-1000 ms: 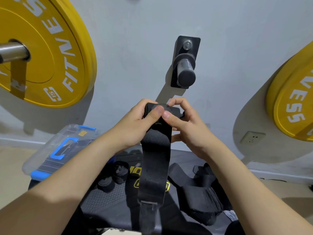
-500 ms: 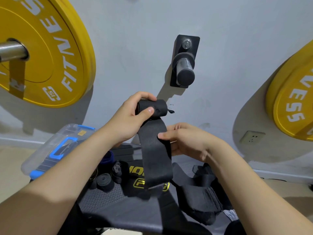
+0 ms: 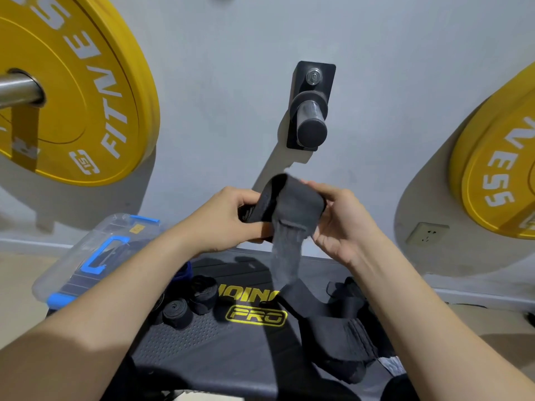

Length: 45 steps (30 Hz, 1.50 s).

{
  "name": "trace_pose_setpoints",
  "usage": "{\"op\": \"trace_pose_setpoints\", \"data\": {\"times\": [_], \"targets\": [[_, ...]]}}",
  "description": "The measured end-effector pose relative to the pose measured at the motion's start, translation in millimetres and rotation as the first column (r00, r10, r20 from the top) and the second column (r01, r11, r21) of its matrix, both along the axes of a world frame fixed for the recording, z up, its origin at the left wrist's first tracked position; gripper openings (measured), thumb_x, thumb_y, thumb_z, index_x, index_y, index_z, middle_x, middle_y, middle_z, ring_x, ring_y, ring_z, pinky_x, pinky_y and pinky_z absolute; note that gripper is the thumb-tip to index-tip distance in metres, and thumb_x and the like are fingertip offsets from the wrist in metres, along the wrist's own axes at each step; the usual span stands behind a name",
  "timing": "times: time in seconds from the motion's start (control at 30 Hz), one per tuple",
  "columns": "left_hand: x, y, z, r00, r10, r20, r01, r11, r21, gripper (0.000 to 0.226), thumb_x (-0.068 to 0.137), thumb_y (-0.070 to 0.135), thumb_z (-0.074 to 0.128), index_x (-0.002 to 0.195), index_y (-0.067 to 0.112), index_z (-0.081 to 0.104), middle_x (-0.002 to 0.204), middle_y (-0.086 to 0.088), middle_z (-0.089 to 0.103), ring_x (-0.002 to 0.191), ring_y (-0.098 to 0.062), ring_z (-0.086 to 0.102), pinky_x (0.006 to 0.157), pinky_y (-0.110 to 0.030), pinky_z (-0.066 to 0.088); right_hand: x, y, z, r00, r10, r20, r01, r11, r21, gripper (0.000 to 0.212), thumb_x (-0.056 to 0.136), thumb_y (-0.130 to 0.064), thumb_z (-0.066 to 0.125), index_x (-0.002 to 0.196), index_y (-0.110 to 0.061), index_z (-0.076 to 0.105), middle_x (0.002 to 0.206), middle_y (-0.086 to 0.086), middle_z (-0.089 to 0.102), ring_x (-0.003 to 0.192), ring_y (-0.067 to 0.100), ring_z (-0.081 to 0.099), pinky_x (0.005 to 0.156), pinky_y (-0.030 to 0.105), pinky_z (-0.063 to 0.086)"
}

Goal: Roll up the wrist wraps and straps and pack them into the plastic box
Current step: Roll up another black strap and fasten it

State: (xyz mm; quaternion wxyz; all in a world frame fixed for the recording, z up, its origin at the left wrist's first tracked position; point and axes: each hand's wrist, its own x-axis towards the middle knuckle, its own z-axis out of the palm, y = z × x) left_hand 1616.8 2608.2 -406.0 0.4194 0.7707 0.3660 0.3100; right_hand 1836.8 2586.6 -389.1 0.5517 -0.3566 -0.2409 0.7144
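Observation:
I hold a black wrist wrap (image 3: 289,204) in mid-air above the bench, mostly wound into a thick roll. My left hand (image 3: 231,218) grips its left end. My right hand (image 3: 338,224) cups the right side, fingers curled round the roll. A short grey fuzzy tail (image 3: 286,256) hangs down from it. Three rolled black wraps (image 3: 188,302) lie on the bench below my left forearm, with a blue one (image 3: 182,270) partly hidden. A clear plastic box (image 3: 86,256) with blue latches sits at the bench's left end.
Unrolled black wraps and straps (image 3: 338,337) lie in a heap on the right of the black bench (image 3: 202,342). Yellow weight plates (image 3: 72,91) hang on the wall left and right, with a black peg (image 3: 311,117) between them.
The long hanging part of the wrap has been wound up; only a short tail hangs now. My right hand moved up from the strap to the roll, which sits lower.

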Motion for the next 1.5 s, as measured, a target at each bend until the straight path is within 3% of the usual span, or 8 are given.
{"op": "trace_pose_setpoints", "data": {"times": [0.13,0.27,0.43,0.67,0.87,1.03,1.23,1.5], "targets": [[3.2,-1.0,3.9,0.987,0.089,0.134,-0.058,0.973,-0.222,0.055,0.086,0.0,0.086,0.132,0.023,0.066,0.124,0.003,0.077,0.109,-0.018,0.077,0.082,-0.04,0.067,5.7,0.8,-2.9,0.986,0.039,-0.16,-0.022,0.994,0.11,0.047,0.077,0.006,0.03,0.108,0.011,0.064,0.096,0.019,0.078,0.083,0.03,0.08,0.088,0.046,0.065],[3.0,-5.2,8.5,0.99,0.075,0.12,-0.047,0.974,-0.22,0.061,0.073,-0.003,0.082,0.128,0.018,0.065,0.112,0.002,0.081,0.098,-0.011,0.075,0.076,-0.022,0.059,7.8,5.9,-16.3,0.907,-0.087,0.412,0.034,0.99,0.135,0.012,0.099,-0.001,0.064,0.091,-0.002,0.073,0.084,0.011,0.075,0.062,0.017,0.065,0.054,0.025,0.054],[9.4,-8.1,7.0,0.979,0.156,0.132,-0.117,0.959,-0.258,0.06,0.067,0.015,0.066,0.126,0.02,0.064,0.107,-0.005,0.072,0.09,-0.017,0.068,0.078,-0.035,0.057,1.8,4.5,-31.9,0.613,0.025,0.79,0.072,0.994,-0.087,0.039,0.099,-0.04,0.075,0.07,-0.015,0.067,0.059,0.001,0.047,0.044,0.014,0.041,0.042,0.021,0.04],[5.4,-3.4,7.7,0.965,0.24,0.107,-0.206,0.943,-0.26,0.055,0.064,0.019,0.065,0.119,0.017,0.058,0.1,-0.002,0.062,0.061,0.002,0.062,0.053,-0.017,0.05,-15.7,-7.0,-13.2,0.646,-0.077,0.76,-0.147,0.964,0.223,0.018,0.099,-0.031,0.065,0.111,-0.018,0.067,0.092,0.01,0.065,0.072,0.02,0.068,0.062,0.036,0.059],[2.8,-3.6,5.5,0.962,0.265,0.071,-0.264,0.964,-0.027,0.051,0.072,0.017,0.074,0.12,0.03,0.065,0.128,0.0,0.055,0.096,-0.014,0.07,0.08,-0.032,0.063,-24.4,-12.1,-13.2,0.742,0.114,0.66,-0.3,0.938,0.176,0.031,0.115,-0.027,0.047,0.143,-0.021,0.06,0.103,0.02,0.072,0.075,0.037,0.066,0.068,0.04,0.06],[6.0,-11.2,1.0,0.971,0.212,-0.108,-0.181,0.953,0.242,0.09,0.061,0.03,0.097,0.14,0.037,0.054,0.133,0.012,0.046,0.117,0.007,0.055,0.093,-0.011,0.047,-27.0,-12.8,-15.8,0.772,0.148,0.619,-0.321,0.93,0.178,0.051,0.113,-0.025,0.054,0.158,-0.041,0.035,0.103,0.02,0.075,0.072,0.033,0.067,0.071,0.044,0.061],[7.5,-14.4,4.4,0.96,0.24,-0.144,-0.169,0.909,0.381,0.081,0.061,0.033,0.101,0.13,0.031,0.06,0.116,0.015,0.068,0.105,-0.002,0.065,0.086,-0.023,0.053,-20.2,-13.1,-14.7,0.69,0.079,0.72,-0.322,0.924,0.207,0.037,0.101,-0.035,0.074,0.133,-0.023,0.057,0.087,0.011,0.077,0.067,0.028,0.072,0.079,0.056,0.067],[1.8,-11.3,12.4,0.975,0.208,-0.074,-0.185,0.952,0.242,0.084,0.047,0.059,0.1,0.122,0.038,0.07,0.11,0.016,0.076,0.104,-0.003,0.072,0.089,-0.028,0.059,-4.0,1.6,-22.8,0.635,-0.161,0.755,-0.196,0.912,0.359,0.038,0.098,-0.04,0.077,0.078,-0.015,0.057,0.066,-0.006,0.057,0.064,0.013,0.053,0.062,0.029,0.04]]}}
